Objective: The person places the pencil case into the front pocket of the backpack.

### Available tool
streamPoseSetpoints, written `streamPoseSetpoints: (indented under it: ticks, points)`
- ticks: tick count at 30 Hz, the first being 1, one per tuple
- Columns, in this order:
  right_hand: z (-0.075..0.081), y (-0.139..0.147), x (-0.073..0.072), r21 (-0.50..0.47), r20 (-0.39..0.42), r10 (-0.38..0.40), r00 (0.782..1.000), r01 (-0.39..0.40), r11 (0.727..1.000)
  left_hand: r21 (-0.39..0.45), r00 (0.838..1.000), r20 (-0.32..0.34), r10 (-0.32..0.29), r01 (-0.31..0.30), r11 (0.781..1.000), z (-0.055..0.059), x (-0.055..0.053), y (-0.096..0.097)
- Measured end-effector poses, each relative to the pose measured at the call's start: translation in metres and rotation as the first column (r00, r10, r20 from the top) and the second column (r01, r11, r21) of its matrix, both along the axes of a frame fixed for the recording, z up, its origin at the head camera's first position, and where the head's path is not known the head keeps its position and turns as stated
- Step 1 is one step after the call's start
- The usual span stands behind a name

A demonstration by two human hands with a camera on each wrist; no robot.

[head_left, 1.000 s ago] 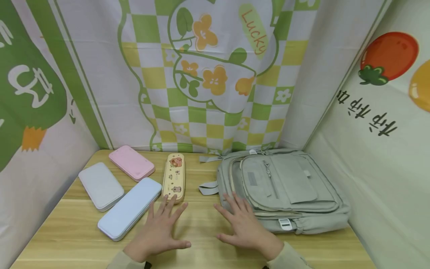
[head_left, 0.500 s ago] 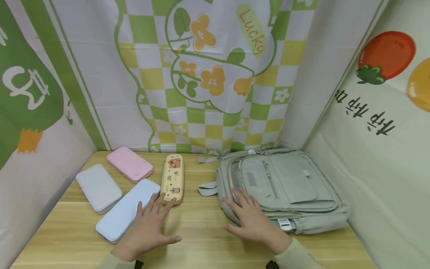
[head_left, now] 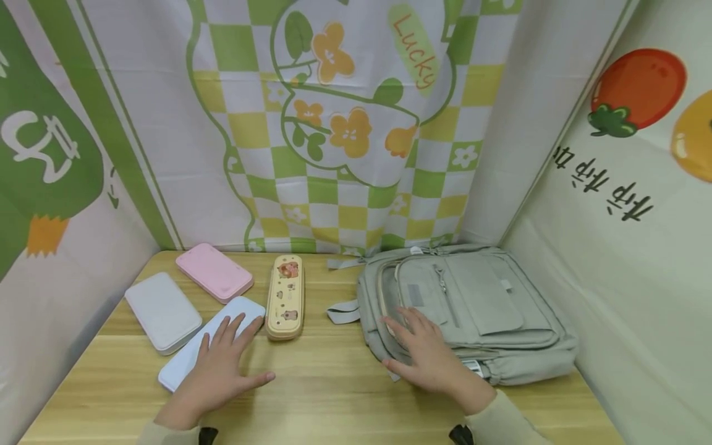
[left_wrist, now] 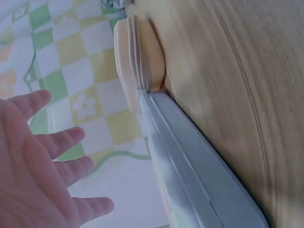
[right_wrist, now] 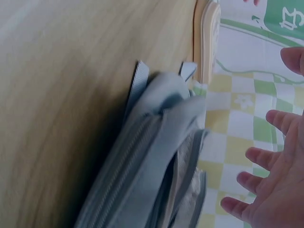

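Note:
My left hand (head_left: 219, 364) is spread above the light blue case (head_left: 243, 307), covering part of it in the head view; in the left wrist view the fingers (left_wrist: 71, 140) stand apart from that case (left_wrist: 190, 166). My right hand (head_left: 431, 358) hovers with spread fingers over the near left edge of a grey-green backpack (head_left: 484, 290). The right wrist view shows its zipper (right_wrist: 126, 171) and an unzipped pocket (right_wrist: 187, 185) below the palm. Between the hands, farther back, lies a yellow case (head_left: 285, 300) with cartoon prints. Both hands hold nothing.
A pink case (head_left: 214, 272) and a pale grey case (head_left: 164, 312) lie at the left of the wooden table (head_left: 328, 389). Printed curtains (head_left: 350, 204) close off the back and both sides. Short straps (head_left: 343, 312) stick out from the backpack's left side.
The hands have drawn apart: the left moved left, from near the yellow case to over the light blue case, and the right moved right, farther over the backpack.

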State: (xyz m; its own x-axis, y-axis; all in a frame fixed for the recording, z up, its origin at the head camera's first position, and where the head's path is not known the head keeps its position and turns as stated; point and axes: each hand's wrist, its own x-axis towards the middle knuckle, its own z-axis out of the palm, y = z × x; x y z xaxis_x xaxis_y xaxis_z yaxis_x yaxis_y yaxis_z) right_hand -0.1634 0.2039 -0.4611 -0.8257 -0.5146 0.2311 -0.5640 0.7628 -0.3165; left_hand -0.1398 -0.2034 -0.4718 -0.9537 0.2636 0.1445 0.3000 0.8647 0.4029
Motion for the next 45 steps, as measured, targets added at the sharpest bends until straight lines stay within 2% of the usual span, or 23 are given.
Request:
streamPoseSetpoints:
  ticks: [4, 11, 17, 21, 24, 29, 33, 37, 39, 45]
  points:
    - [0.003, 0.005, -0.003, -0.016, 0.000, -0.017, 1.000, 0.017, 1.000, 0.030, 1.000, -0.003, 0.013, -0.013, 0.999, 0.000, 0.000, -0.010]
    - [0.010, 0.016, -0.009, -0.041, 0.023, -0.058, 0.998, 0.059, 0.997, 0.058, 0.997, -0.049, 0.057, -0.055, 0.997, 0.000, 0.000, -0.031]
    - [0.018, 0.024, -0.013, -0.097, 0.116, -0.117, 0.986, 0.129, 0.987, 0.141, 0.995, -0.053, 0.081, -0.073, 0.987, 0.002, 0.004, -0.048]
    - [0.022, 0.025, -0.018, -0.151, 0.175, -0.127, 0.976, 0.154, 0.977, 0.149, 0.989, -0.082, 0.126, -0.113, 0.982, 0.000, 0.008, -0.059]
    - [0.022, 0.025, -0.023, -0.173, 0.191, -0.134, 0.972, 0.168, 0.970, 0.158, 0.984, -0.077, 0.160, -0.147, 0.976, -0.002, 0.011, -0.067]
    - [0.020, 0.026, -0.028, -0.197, 0.232, -0.150, 0.961, 0.197, 0.960, 0.193, 0.985, -0.003, 0.174, -0.170, 0.966, -0.002, 0.013, -0.080]
    - [0.018, 0.029, -0.031, -0.237, 0.287, -0.147, 0.947, 0.219, 0.946, 0.214, 0.976, 0.112, 0.189, -0.209, 0.954, 0.002, 0.014, -0.089]
    - [0.017, 0.032, -0.036, -0.271, 0.327, -0.144, 0.934, 0.239, 0.933, 0.229, 0.950, 0.229, 0.210, -0.263, 0.937, 0.002, 0.015, -0.096]
    - [0.016, 0.032, -0.038, -0.282, 0.347, -0.152, 0.925, 0.257, 0.924, 0.236, 0.939, 0.264, 0.221, -0.285, 0.929, 0.000, 0.016, -0.098]
    - [0.016, 0.030, -0.045, -0.301, 0.428, -0.226, 0.875, 0.374, 0.877, 0.252, 0.892, 0.379, 0.247, -0.357, 0.899, -0.004, 0.016, -0.104]
